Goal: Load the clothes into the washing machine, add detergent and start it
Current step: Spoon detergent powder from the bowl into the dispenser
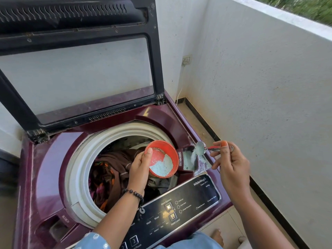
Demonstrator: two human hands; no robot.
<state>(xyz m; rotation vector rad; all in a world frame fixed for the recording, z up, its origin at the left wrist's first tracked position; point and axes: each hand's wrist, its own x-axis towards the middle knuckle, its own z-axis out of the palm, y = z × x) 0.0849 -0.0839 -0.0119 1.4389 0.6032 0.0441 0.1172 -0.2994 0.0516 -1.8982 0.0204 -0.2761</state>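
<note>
The maroon top-loading washing machine (45, 169) stands with its lid (77, 56) raised. Brown and patterned clothes (109, 173) fill the drum. My left hand (140, 168) grips a red bowl (158, 155) holding blue-white detergent powder, tilted over the drum's right side. My right hand (230, 164) pinches the handle of a metal spoon (201, 147). Powder falls from the tipped spoon into the open detergent drawer (188, 160) at the machine's right rim, where powder lies.
The black control panel (179, 209) runs along the front edge. A white parapet wall (269, 96) stands close on the right, with a narrow strip of floor (199, 126) between. A wall socket (186, 60) and cable sit in the corner. My bare foot (218, 236) shows below.
</note>
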